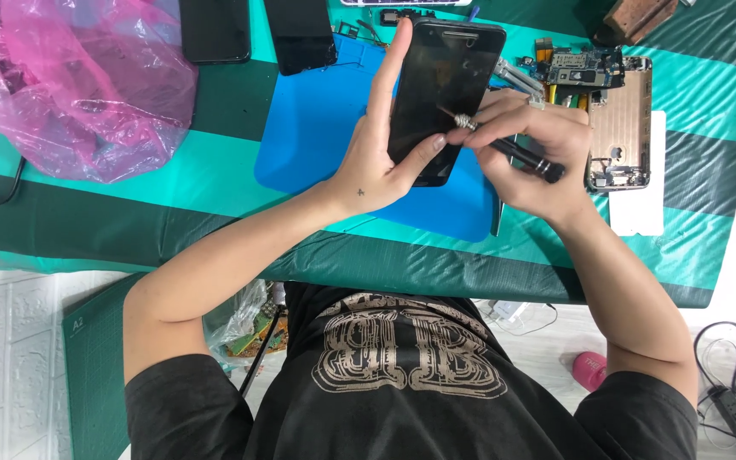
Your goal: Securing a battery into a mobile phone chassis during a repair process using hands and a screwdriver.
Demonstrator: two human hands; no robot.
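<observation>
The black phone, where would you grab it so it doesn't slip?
By its long side edges, coming from behind. The black phone is flat and slim, and the left hand grips it that way, leaving its front open to the screwdriver.

1. Two bare hands are counted: left hand (376, 166) and right hand (534, 158).
2. One black smartphone with a dark glass face (445, 85) is held up.
3. One slim black screwdriver with a silver knurled tip (513, 152) is counted.
4. Two further flat black phone panels (215, 30) (300, 34) are seen at the top edge.
5. One blue rubber work mat (317, 128) is counted.
6. One opened gold metal phone chassis (619, 128) is counted.
7. One crumpled pink plastic bag (70, 85) is counted.
</observation>
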